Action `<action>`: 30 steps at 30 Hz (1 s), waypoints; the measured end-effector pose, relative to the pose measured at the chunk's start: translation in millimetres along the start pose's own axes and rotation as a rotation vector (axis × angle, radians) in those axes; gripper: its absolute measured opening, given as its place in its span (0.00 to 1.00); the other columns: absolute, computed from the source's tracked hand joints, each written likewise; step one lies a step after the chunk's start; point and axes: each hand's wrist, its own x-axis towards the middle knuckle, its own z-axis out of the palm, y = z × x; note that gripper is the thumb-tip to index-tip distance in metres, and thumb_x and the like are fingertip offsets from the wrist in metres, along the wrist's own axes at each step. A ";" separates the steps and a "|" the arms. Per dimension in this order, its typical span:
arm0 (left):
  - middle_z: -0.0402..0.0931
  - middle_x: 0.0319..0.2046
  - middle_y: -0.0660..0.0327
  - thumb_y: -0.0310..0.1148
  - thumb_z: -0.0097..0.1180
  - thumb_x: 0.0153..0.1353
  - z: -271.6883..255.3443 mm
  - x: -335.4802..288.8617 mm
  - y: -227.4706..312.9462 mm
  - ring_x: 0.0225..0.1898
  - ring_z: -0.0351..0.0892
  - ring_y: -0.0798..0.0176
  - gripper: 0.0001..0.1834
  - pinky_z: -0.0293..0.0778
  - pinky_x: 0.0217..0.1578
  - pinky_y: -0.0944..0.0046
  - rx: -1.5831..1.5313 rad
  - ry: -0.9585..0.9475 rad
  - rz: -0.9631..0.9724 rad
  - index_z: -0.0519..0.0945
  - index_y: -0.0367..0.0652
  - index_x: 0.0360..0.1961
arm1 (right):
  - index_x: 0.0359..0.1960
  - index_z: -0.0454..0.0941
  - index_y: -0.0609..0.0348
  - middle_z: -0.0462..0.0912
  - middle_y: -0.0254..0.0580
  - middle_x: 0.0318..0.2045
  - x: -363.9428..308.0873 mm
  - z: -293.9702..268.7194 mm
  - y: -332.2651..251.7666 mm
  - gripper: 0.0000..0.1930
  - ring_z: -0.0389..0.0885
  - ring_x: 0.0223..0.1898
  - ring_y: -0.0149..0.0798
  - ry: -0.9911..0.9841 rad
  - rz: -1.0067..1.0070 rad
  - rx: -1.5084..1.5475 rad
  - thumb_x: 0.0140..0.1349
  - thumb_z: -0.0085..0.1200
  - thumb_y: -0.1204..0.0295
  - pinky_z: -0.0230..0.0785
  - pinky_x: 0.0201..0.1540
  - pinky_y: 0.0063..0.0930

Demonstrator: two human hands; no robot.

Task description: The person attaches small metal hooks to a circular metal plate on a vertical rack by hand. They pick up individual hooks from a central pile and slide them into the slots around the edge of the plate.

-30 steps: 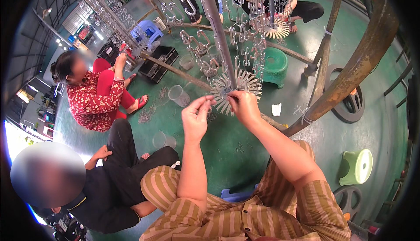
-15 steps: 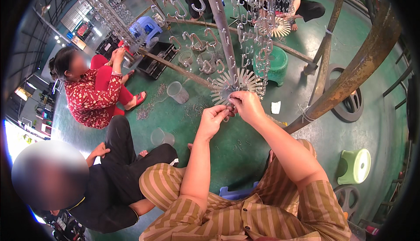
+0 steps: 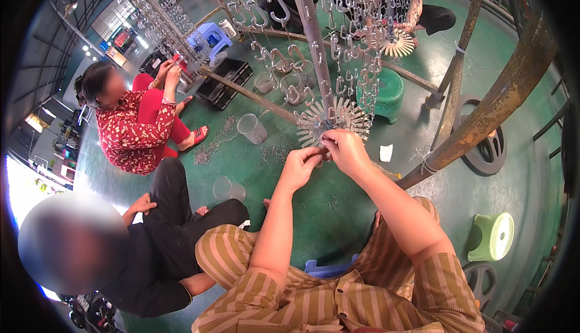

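Observation:
Both my hands meet just below a round metal piece with radiating prongs [image 3: 311,129] at the foot of an upright metal pole [image 3: 312,37]. My left hand [image 3: 302,167] pinches with thumb and forefinger at a small part, too small and covered to name. My right hand [image 3: 345,150] is also closed, its fingertips touching the left's at the same spot. Chains of silver metal links [image 3: 356,49] hang around the pole, above and beyond my hands. Larger open C-shaped hooks [image 3: 279,8] hang to the left of the pole.
A person in a red patterned shirt [image 3: 136,124] squats at left; another in black [image 3: 145,266] sits beside me. Clear plastic tubs [image 3: 251,129] and loose metal bits [image 3: 211,146] lie on the floor. A rusty slanted beam [image 3: 483,109], green stool [image 3: 382,94] and pale green stool [image 3: 492,236] stand right.
The whole view has shifted slightly, moving the scene right. My hands remain pinched together below the pronged piece. A person at the far back now bends lower into view.

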 end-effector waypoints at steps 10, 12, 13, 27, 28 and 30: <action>0.79 0.31 0.62 0.25 0.57 0.55 -51.2 1.3 58.5 0.33 0.75 0.72 0.08 0.71 0.37 0.72 0.170 0.575 0.256 0.80 0.35 0.37 | 0.32 0.77 0.66 0.79 0.49 0.25 -0.8 -0.6 2.9 0.06 0.78 0.19 0.41 0.044 -0.101 -0.028 0.53 0.54 0.77 0.68 0.24 0.33; 0.78 0.30 0.62 0.25 0.57 0.56 -61.8 13.2 85.0 0.32 0.75 0.73 0.09 0.71 0.36 0.72 0.108 0.670 0.363 0.80 0.33 0.38 | 0.33 0.77 0.67 0.79 0.49 0.25 -1.5 0.9 5.0 0.07 0.78 0.18 0.40 0.035 -0.088 -0.024 0.54 0.54 0.77 0.68 0.23 0.32; 0.78 0.31 0.62 0.25 0.56 0.57 -62.1 19.4 98.1 0.32 0.75 0.72 0.09 0.71 0.36 0.72 0.076 0.648 0.400 0.79 0.33 0.38 | 0.34 0.77 0.67 0.79 0.49 0.25 -2.0 0.6 6.7 0.07 0.78 0.18 0.39 0.035 -0.094 -0.034 0.54 0.54 0.76 0.68 0.23 0.31; 0.79 0.29 0.63 0.23 0.61 0.53 -62.6 35.6 136.4 0.30 0.74 0.74 0.08 0.69 0.35 0.74 -0.065 0.638 0.581 0.81 0.32 0.35 | 0.33 0.78 0.65 0.78 0.50 0.24 -7.5 -0.4 7.8 0.07 0.78 0.18 0.42 0.068 -0.086 -0.106 0.54 0.55 0.75 0.67 0.24 0.35; 0.79 0.30 0.63 0.23 0.61 0.52 -63.7 33.2 135.9 0.30 0.74 0.73 0.08 0.69 0.35 0.74 -0.099 0.645 0.592 0.81 0.32 0.35 | 0.33 0.78 0.65 0.79 0.50 0.24 -8.0 -0.1 6.7 0.07 0.78 0.19 0.43 0.069 -0.071 -0.107 0.54 0.55 0.75 0.67 0.25 0.35; 0.79 0.30 0.62 0.22 0.61 0.52 -65.3 26.6 134.7 0.31 0.74 0.73 0.08 0.69 0.35 0.75 -0.166 0.659 0.613 0.80 0.32 0.34 | 0.33 0.78 0.64 0.79 0.51 0.25 -9.1 1.3 7.1 0.07 0.78 0.21 0.45 0.087 -0.081 -0.123 0.53 0.55 0.75 0.68 0.27 0.37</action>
